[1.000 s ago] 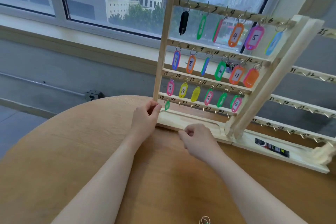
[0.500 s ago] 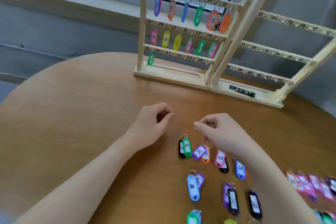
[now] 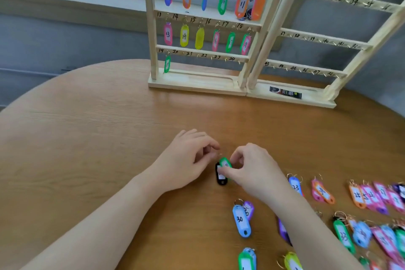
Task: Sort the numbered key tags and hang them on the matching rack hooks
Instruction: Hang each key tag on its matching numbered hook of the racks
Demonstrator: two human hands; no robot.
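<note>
The right hand (image 3: 254, 171) pinches a green tag (image 3: 225, 163) lying over a black tag (image 3: 221, 178) on the table (image 3: 87, 138), long axes running toward the rack (image 3: 197, 81) ahead, while the left hand (image 3: 188, 160), loosely curled and holding nothing, hovers just beside.

Wooden rack (image 3: 151, 28) upright at 12 o'clock on table, hooks 7 to 19 carrying coloured tags, green tag 19 (image 3: 167, 64) alone on lowest rail, green tag (image 3: 225, 163) over black tag (image 3: 221, 178) at centre, loose numbered tags (image 3: 241, 220) spread at 4 o'clock
</note>
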